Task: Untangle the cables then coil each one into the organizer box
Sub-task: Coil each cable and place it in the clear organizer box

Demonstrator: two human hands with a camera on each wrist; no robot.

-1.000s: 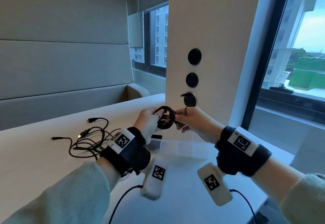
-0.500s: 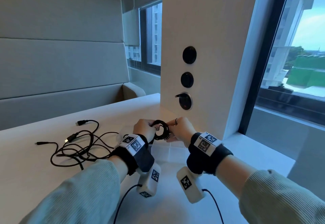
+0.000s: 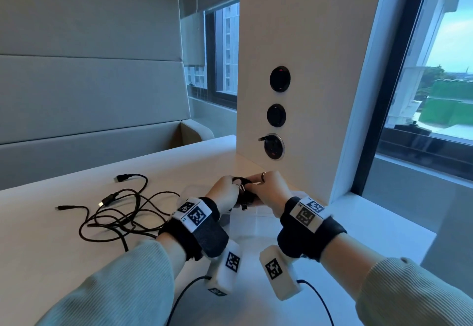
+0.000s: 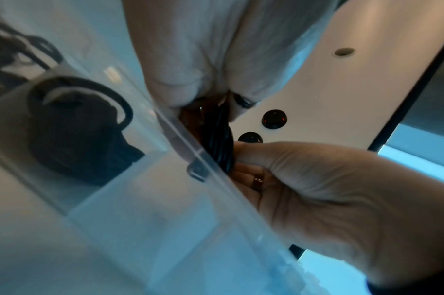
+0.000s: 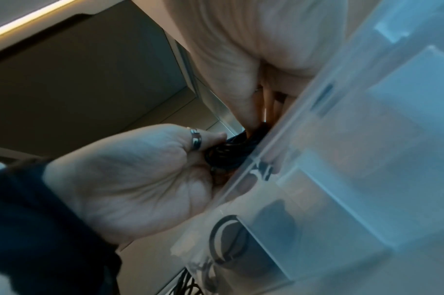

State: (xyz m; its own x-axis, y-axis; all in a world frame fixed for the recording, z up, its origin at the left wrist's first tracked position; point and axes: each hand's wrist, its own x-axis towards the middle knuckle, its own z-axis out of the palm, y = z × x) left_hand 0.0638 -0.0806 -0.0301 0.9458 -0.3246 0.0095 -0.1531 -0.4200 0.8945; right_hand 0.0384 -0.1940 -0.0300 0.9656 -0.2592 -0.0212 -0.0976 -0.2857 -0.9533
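Observation:
Both hands hold one small coiled black cable (image 3: 243,189) between them, just above the clear organizer box (image 3: 257,222). My left hand (image 3: 230,188) pinches its left side and my right hand (image 3: 259,184) grips its right side. In the left wrist view the coil (image 4: 219,143) sits behind the box wall (image 4: 215,179), with fingers curled round it. The right wrist view shows the coil (image 5: 228,153) pressed against the box rim (image 5: 278,143). Another coiled cable (image 4: 76,129) lies in a compartment. A tangle of black cables (image 3: 120,213) lies on the table to the left.
A white pillar with three round black sockets (image 3: 275,146) stands right behind the hands. The white table (image 3: 38,236) runs left to a padded grey bench wall. A window is on the right. Wrist cameras' cords trail toward me.
Both hands have come down with the coil, from chest height in front of the sockets to just over the box. The tangle on the table has not moved.

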